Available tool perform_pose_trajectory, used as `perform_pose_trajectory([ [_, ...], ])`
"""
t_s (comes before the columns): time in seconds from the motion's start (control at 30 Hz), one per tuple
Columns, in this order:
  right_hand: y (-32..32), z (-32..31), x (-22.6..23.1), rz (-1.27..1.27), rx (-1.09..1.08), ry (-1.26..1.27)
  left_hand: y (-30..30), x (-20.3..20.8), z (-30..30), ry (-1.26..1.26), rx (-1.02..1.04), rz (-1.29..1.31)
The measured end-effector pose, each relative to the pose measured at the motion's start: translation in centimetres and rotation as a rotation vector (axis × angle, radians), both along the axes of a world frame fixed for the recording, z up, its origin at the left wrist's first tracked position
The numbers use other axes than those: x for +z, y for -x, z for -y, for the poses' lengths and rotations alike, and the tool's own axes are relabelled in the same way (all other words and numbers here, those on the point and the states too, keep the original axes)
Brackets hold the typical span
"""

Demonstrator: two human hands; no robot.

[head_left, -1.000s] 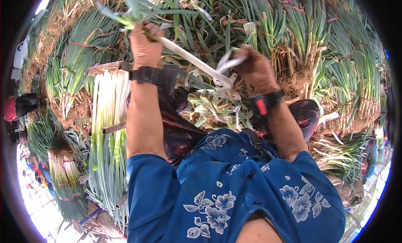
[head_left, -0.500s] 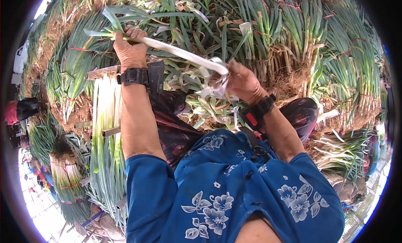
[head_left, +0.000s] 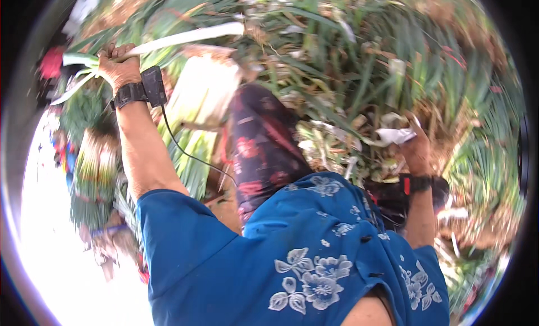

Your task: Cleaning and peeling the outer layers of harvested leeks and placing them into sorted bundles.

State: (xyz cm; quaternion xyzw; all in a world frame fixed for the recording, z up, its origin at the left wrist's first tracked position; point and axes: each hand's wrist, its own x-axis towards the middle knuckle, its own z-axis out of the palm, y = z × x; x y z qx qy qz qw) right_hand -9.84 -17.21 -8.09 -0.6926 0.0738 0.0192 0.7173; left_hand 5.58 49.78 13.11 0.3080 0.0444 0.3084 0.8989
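My left hand (head_left: 119, 68), out at the far left, is closed around a green onion (head_left: 188, 36). Its peeled white stalk points right and slightly up, and the green leaves stick out on the left side of the fist. At the right, my right hand (head_left: 416, 152) pinches a piece of whitish peeled skin (head_left: 394, 135) above the littered plants. The hands are wide apart. Between my left forearm and knee lies a pile of stripped green onions (head_left: 205, 82), pale stalks toward the far side, on a wooden support.
Loose green onions (head_left: 365, 73) with long leaves fill the far side. Peelings (head_left: 325, 143) lie in front of my knees. Tied bundles (head_left: 92, 169) stand at the left. A cable (head_left: 185, 152) runs from a small black box (head_left: 152, 86) at my left wrist.
My hands have parted: the left carries the green onion left, while the right has moved right and down with skin pulled off it. The view has turned left.
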Motion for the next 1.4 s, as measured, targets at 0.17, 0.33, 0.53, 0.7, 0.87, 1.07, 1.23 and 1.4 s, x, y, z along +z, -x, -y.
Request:
perform_pose_trajectory([
  [0.17, 2.3, 1.7, -7.8, -0.505, 0.037, 0.147, 13.9, 2.6, -7.6, -0.043, 0.265, 0.083],
  [0.33, 1.9, 1.4, -11.7, -0.551, 0.038, 0.222, 22.8, -5.0, -10.6, -0.041, 0.044, -0.292],
  [0.53, 3.5, -1.7, -7.6, -0.595, -0.025, 0.140, 23.6, -18.0, -13.5, 0.188, 0.205, -0.472],
  [0.7, 5.0, -2.4, -7.4, -0.653, -0.140, 0.188, 20.0, -24.3, -16.9, 0.297, 0.164, -0.529],
  [0.87, 5.2, -5.0, -6.9, -0.709, -0.177, 0.198, 15.1, -28.0, -19.8, 0.336, 0.154, -0.574],
  [1.07, 4.1, -8.2, -6.9, -0.671, -0.165, 0.198, 9.1, -32.2, -21.4, 0.487, 0.075, -0.592],
  [1.23, 1.9, -13.0, -5.4, -0.617, -0.041, 0.154, 8.6, -32.9, -25.4, 0.532, 0.058, -0.619],
  [1.4, 3.4, -14.2, -3.5, -0.571, -0.041, 0.196, 7.6, -28.6, -20.9, -0.158, -0.118, -1.068],
])
